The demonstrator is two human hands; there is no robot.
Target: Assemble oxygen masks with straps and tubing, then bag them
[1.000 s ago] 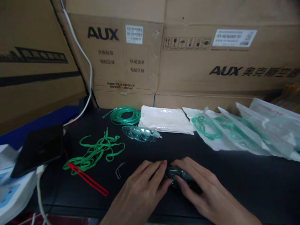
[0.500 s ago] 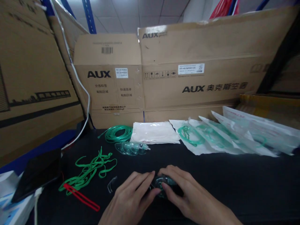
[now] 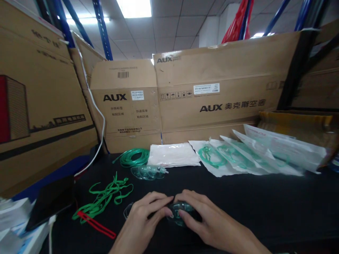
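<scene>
A clear green-tinted mask piece is pinched between fingertips of left hand and right hand, low over the counter. Green straps, coiled tubing and second mask lie unattached; sealed packs unopened.

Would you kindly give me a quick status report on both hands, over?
Left hand and right hand both closed on clear mask piece, low on black table. Green straps and red strip lie left, apart. Nothing blocking.
</scene>
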